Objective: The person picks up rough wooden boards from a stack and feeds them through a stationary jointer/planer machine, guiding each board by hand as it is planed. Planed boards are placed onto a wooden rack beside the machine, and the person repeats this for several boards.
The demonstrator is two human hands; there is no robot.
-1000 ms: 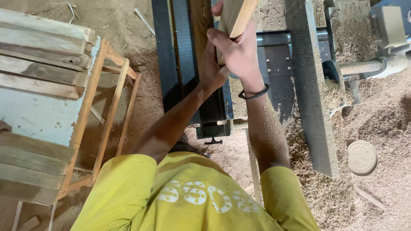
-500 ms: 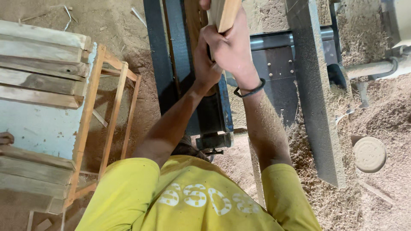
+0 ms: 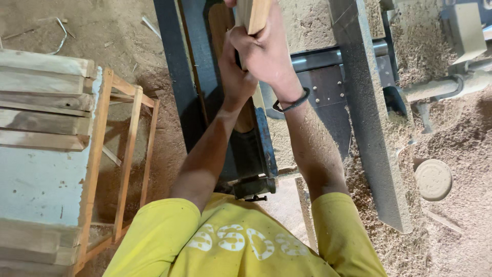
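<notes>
A light wooden plank (image 3: pixel 253 13) runs off the top edge of the view, standing over the dark metal bed of a woodworking machine (image 3: pixel 197 77). My right hand (image 3: pixel 266 54) is clenched around the plank's near end; a dark band circles that wrist. My left hand (image 3: pixel 233 77) sits just left of and beneath the right one, pressed against the same plank, with its fingers mostly hidden. A darker strip of wood (image 3: pixel 221 23) lies along the machine bed behind the hands.
Rough planks (image 3: pixel 43 102) are stacked on a pale surface at left beside a wooden frame stand (image 3: pixel 128 149). A grey metal beam (image 3: pixel 371 113) slants down the right. Sawdust covers the ground; a round wooden disc (image 3: pixel 433 179) lies at right.
Both hands have pushed the plank farther up and away along the machine, so less of the plank shows. The view has shifted slightly forward with them.
</notes>
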